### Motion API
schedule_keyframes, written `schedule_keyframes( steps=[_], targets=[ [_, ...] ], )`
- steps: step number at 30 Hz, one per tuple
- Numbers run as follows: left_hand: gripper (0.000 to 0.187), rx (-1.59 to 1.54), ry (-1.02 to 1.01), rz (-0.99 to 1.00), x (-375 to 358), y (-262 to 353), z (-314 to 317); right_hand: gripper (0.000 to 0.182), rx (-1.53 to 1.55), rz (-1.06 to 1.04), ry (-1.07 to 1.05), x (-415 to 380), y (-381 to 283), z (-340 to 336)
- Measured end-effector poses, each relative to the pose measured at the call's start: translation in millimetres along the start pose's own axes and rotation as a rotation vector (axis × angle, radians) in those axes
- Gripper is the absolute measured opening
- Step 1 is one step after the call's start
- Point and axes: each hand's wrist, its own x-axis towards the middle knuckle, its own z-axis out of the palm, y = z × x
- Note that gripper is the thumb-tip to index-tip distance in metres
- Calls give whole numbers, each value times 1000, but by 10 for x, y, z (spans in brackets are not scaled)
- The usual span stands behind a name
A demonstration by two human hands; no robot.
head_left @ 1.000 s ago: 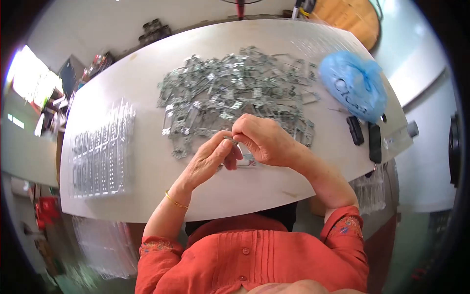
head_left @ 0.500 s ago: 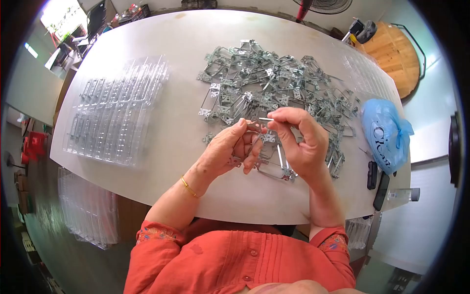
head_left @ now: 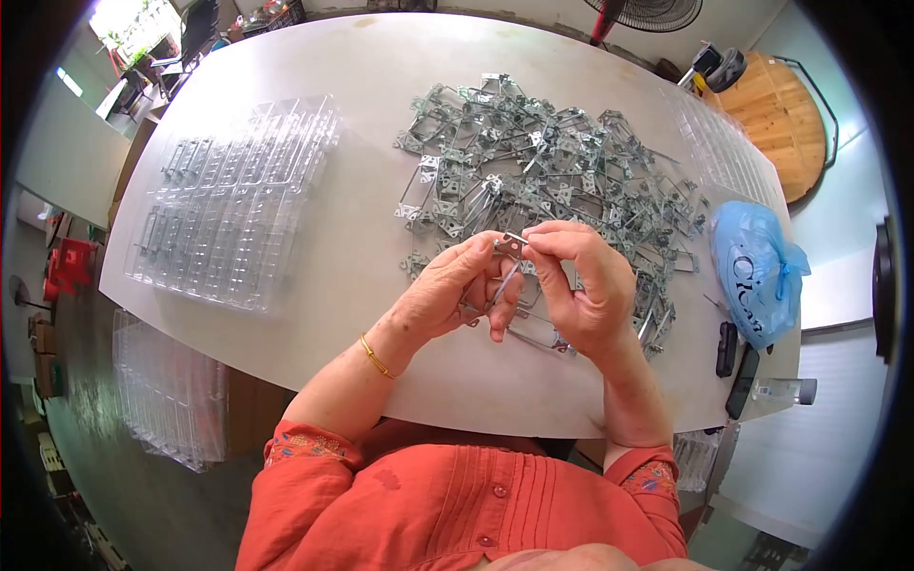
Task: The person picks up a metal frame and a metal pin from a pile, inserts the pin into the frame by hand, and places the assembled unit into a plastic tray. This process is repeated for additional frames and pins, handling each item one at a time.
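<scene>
My left hand (head_left: 447,290) and my right hand (head_left: 581,285) meet over the white table (head_left: 362,285), fingertips pinched together on one small metal bracket (head_left: 512,249) with a thin wire leg hanging down between them. Just beyond the hands lies a wide heap of the same grey metal brackets (head_left: 543,162). One more wire bracket (head_left: 533,333) lies flat on the table under my right palm. A gold bangle is on my left wrist.
A clear plastic blister tray (head_left: 228,200) lies at the table's left; a stack of such trays (head_left: 171,390) hangs below the left edge. More clear trays (head_left: 724,147) at the right. A blue plastic bag (head_left: 757,271), two dark handsets (head_left: 738,366) and a bottle (head_left: 785,388) sit at the right edge.
The camera view swung from the table's right side to its left a second ago. Since then my hands have closed in tighter around the bracket and shifted it slightly lower.
</scene>
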Motion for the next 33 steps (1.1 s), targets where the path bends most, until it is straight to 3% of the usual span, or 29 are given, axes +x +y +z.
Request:
schedule_keyframes(
  steps=[4, 10, 15, 18, 20, 23, 33],
  targets=[
    [42, -58, -44, 34, -6, -16, -20, 20, -24, -15, -3, 10, -32, 9],
    [36, 109, -71, 50, -22, -10, -119, 19, -65, -39, 0, -8, -35, 50],
    [38, 59, -19, 105, -13, 23, 6, 14, -182, -27, -28, -32, -55, 27],
    [39, 57, 21, 129, -16, 36, 26, 13, -179, 163, -133, -46, -119, 15],
    [40, 76, 46, 128, -11, 29, 36, 20, 19, 366, -149, -38, -167, 26],
    [45, 133, 95, 147, -18, 22, 19, 27, 93, 486, -189, -20, -199, 17],
    [30, 265, 125, 238, -8, 6, -23, 33, 112, 588, -243, -25, -194, 28]
  ],
)
